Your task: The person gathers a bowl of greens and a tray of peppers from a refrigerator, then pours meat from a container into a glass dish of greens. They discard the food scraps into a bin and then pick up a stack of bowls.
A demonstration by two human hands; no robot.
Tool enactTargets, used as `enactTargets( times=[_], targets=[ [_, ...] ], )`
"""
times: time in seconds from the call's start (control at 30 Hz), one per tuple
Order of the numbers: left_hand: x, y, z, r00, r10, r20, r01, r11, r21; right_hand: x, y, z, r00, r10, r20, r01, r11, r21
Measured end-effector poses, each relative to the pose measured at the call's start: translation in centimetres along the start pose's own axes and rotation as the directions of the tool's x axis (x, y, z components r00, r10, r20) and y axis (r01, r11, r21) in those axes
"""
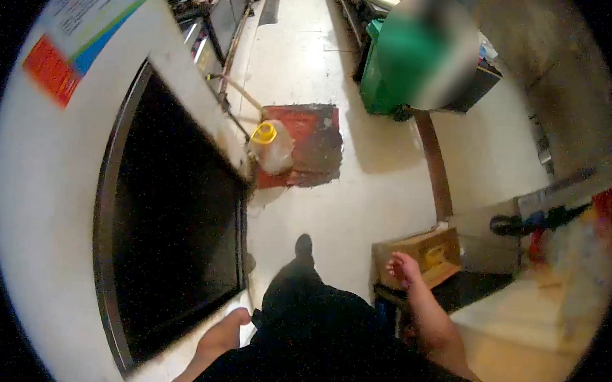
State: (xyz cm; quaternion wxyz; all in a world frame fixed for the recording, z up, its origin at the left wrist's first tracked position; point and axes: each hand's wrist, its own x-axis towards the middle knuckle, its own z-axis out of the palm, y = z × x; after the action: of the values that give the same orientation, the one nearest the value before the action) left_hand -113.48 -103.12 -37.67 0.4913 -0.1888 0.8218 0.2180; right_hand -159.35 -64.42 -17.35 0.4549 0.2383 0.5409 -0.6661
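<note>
Both our hands are low: right hand [403, 267] half open by the cardboard box [383, 259], left hand [237, 319], can't tell.

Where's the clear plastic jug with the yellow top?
Head view, left of centre: the clear plastic jug with the yellow top is at the worn red mat's left side.

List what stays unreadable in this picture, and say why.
All in the head view:
- Fingers of the left hand: mostly out of sight, turned away from the camera.
- Yellow item in the brown cardboard box: too blurred to name.
- Small print on the white, red and blue wall sign: blurred, and the sign's top is cut off.
- Right part of the green plastic bin: covered by a smeared patch.
</note>
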Motion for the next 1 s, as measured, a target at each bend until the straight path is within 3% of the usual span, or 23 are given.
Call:
enactTargets(
  times=[0.07, 0.1, 0.13, 0.17, 0.23, 0.27, 0.3, 0.33, 0.37, 0.43, 0.47, 0.5, 0.53, 0.6, 0.63, 0.67, 0.7, 0.73, 0.77, 0.8, 0.97, 1.0],
  targets=[
    [1.8, 4.0, -14.2, 0.973, 0.024, 0.228, -0.021, 1.000, -0.017, 1.4, -3.3, 0.5, 0.997, 0.017, -0.072, -0.017, 1.000, -0.002],
    [6.9, 3.4, -18.9, 0.977, -0.053, 0.204, 0.067, 0.996, -0.065, 2.1, -5.1, 1.2, 0.985, 0.117, -0.125, -0.107, 0.991, 0.080],
    [7.5, 5.0, -26.6, 0.993, -0.068, -0.093, 0.052, 0.986, -0.160, 3.5, -6.9, 1.0, 0.956, 0.230, -0.180, -0.232, 0.973, 0.011],
    [7.1, 7.3, -35.4, 0.921, -0.077, -0.383, -0.014, 0.973, -0.229, 5.0, -8.8, 1.3, 0.950, 0.244, -0.197, -0.247, 0.969, 0.008],
    [7.8, 12.3, -52.7, 0.859, -0.210, -0.467, -0.023, 0.895, -0.446, 8.8, -14.0, 2.1, 0.949, 0.245, -0.198, -0.248, 0.969, 0.012],
    [8.4, 14.1, -59.5, 0.809, -0.154, -0.567, -0.220, 0.816, -0.534, 10.7, -16.7, 2.8, 0.931, 0.224, -0.289, -0.225, 0.974, 0.033],
    [13.2, 13.7, -65.0, 0.809, -0.141, -0.570, -0.188, 0.858, -0.479, 13.0, -19.5, 3.2, 0.902, 0.208, -0.377, -0.204, 0.978, 0.051],
    [14.9, 14.8, -70.2, 0.699, -0.122, -0.704, -0.298, 0.846, -0.442, 16.1, -21.9, 2.9, 0.940, 0.165, -0.298, -0.138, 0.984, 0.111],
    [15.9, 16.2, -74.7, 0.700, -0.131, -0.702, -0.294, 0.844, -0.450, 19.5, -25.0, 3.4, 0.940, 0.168, -0.296, -0.144, 0.984, 0.104],
    [17.1, 18.6, -83.2, 0.624, -0.155, -0.766, -0.510, 0.662, -0.549, 26.2, -33.7, 5.7, 0.926, 0.171, -0.336, -0.160, 0.985, 0.058],
    [19.4, 18.3, -85.1, 0.603, -0.176, -0.778, -0.501, 0.675, -0.541, 29.8, -37.5, 7.0, 0.931, 0.124, -0.343, -0.126, 0.992, 0.015],
    [19.4, 18.4, -86.1, 0.566, -0.211, -0.797, -0.478, 0.703, -0.526, 34.1, -40.8, 8.1, 0.970, 0.090, -0.227, -0.104, 0.993, -0.053],
    [20.7, 18.0, -86.5, 0.631, -0.288, -0.720, -0.346, 0.726, -0.594, 37.8, -44.6, 8.7, 0.991, 0.068, -0.112, -0.081, 0.990, -0.115],
    [25.0, 14.8, -84.3, 0.824, -0.261, -0.503, -0.156, 0.748, -0.645, 42.2, -53.9, 16.2, 0.965, 0.005, -0.264, -0.067, 0.972, -0.226],
    [25.2, 14.1, -83.8, 0.891, -0.196, -0.408, -0.093, 0.803, -0.589, 44.4, -58.8, 20.0, 0.983, -0.008, -0.184, -0.042, 0.963, -0.267],
    [23.8, 14.6, -85.6, 0.927, -0.224, -0.300, 0.056, 0.876, -0.480, 46.9, -63.6, 24.0, 0.994, -0.027, -0.101, -0.006, 0.950, -0.311],
    [30.4, 9.1, -78.6, 0.932, -0.197, -0.304, 0.014, 0.858, -0.514, 48.5, -68.3, 28.5, 0.998, -0.031, -0.050, 0.016, 0.962, -0.274],
    [30.1, 8.6, -79.8, 0.974, -0.193, -0.121, 0.122, 0.889, -0.441, 50.3, -72.5, 32.4, 1.000, -0.022, -0.001, 0.021, 0.972, -0.235],
    [30.4, 7.6, -81.3, 0.999, -0.018, 0.034, 0.024, 0.983, -0.183, 53.1, -76.3, 35.4, 1.000, -0.011, -0.002, 0.011, 0.971, -0.238],
    [30.8, 6.6, -82.8, 0.969, 0.159, 0.187, -0.168, 0.985, 0.037, 56.1, -79.6, 38.1, 0.998, -0.050, 0.042, 0.060, 0.962, -0.267],
    [44.4, 2.6, -103.3, 0.990, -0.083, 0.114, 0.106, 0.970, -0.219, 69.9, -93.8, 48.7, 0.962, -0.145, 0.230, 0.202, 0.947, -0.249],
    [48.1, 1.3, -109.0, 0.989, -0.120, 0.087, 0.137, 0.965, -0.224, 71.7, -95.6, 50.7, 0.990, -0.033, 0.140, 0.063, 0.975, -0.214]
  ],
)
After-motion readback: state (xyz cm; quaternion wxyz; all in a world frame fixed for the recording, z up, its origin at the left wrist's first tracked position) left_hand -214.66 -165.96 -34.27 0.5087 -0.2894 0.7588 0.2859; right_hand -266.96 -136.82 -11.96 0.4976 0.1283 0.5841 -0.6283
